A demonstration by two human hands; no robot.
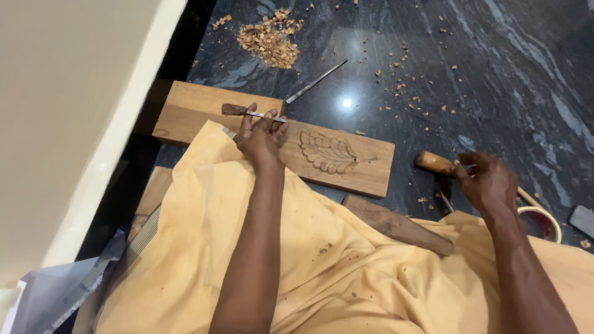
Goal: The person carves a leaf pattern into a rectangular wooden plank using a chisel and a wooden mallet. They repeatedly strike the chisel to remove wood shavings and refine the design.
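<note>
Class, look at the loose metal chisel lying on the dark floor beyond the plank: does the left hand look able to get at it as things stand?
Probably yes, but not freely. The left hand already holds a small chisel on the carved plank. The loose chisel lies just beyond on bare floor, with nothing between them.

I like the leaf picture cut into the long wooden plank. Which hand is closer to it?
Left. The left hand rests on the long wooden plank just beside the carved leaf, holding a thin metal chisel. The right hand is off the plank, over the dark floor, gripping a wooden-handled tool.

A woodcarving workspace: carved plank (pixel 328 154), wood chips (pixel 269 40), chisel (pixel 315 81).
</note>
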